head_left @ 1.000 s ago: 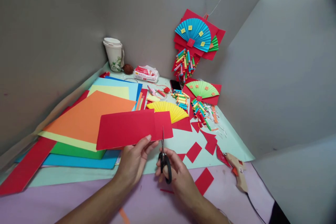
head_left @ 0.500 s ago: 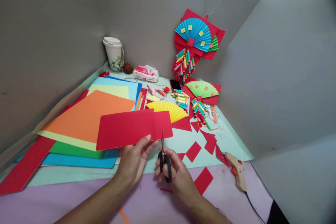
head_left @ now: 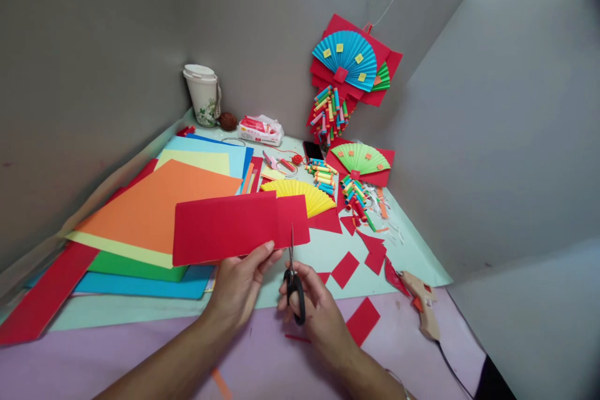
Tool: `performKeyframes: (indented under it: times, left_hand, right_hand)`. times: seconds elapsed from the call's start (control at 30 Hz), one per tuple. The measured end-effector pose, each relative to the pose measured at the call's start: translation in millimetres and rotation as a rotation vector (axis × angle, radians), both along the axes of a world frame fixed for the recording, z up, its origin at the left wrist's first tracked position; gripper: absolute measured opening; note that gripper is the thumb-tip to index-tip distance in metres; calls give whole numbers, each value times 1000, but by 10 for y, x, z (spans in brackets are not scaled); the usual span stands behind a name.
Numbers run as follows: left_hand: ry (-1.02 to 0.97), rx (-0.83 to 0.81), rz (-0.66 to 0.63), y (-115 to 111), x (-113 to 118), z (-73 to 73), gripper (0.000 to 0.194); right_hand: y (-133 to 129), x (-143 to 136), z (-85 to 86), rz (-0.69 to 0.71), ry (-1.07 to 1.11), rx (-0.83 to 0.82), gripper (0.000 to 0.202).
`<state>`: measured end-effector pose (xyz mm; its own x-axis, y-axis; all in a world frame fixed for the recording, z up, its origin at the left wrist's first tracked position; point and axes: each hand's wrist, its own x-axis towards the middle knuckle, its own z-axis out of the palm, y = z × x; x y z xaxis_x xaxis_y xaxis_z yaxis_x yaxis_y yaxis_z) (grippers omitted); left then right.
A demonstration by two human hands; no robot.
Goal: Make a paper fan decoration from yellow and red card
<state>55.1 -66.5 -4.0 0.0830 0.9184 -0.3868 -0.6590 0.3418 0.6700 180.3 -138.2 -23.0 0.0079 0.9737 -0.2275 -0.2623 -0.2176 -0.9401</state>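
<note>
My left hand (head_left: 246,284) pinches the lower edge of a red sheet of paper (head_left: 225,228), thumb on top. A smaller red paper piece (head_left: 293,220) shows past the sheet's right end. My right hand (head_left: 314,306) grips black-handled scissors (head_left: 295,297), fingers around the loops. The blades point away from me and lie over the small piece's lower edge; whether they are cutting it I cannot tell. Behind the red paper sits a yellow pleated fan (head_left: 312,198), partly hidden by it.
Left lies a stack of coloured paper with an orange sheet (head_left: 154,212) on top. Red scraps (head_left: 345,270) and a glue gun (head_left: 422,303) lie to the right. At the back stand a white cup (head_left: 202,97), a tissue pack (head_left: 260,130) and a hanging fan ornament (head_left: 347,65).
The red sheet has tilted slightly and its right end has risen a little. Both hands and the scissors stay almost in the same place.
</note>
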Motion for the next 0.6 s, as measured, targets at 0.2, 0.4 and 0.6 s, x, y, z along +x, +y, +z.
performKeyframes:
  times: [0.2, 0.4, 0.6]
  left_hand:
    - [22, -11, 3, -6, -7, -8, 11]
    - [54, -18, -19, 1, -14, -24, 16]
    - [61, -19, -39, 8, -12, -44, 15]
  right_hand:
    - [3, 7, -33, 3, -6, 6, 41]
    - [-2, 3, -38, 4, -3, -6, 41]
    - [-2, 4, -81, 7, 8, -4, 42]
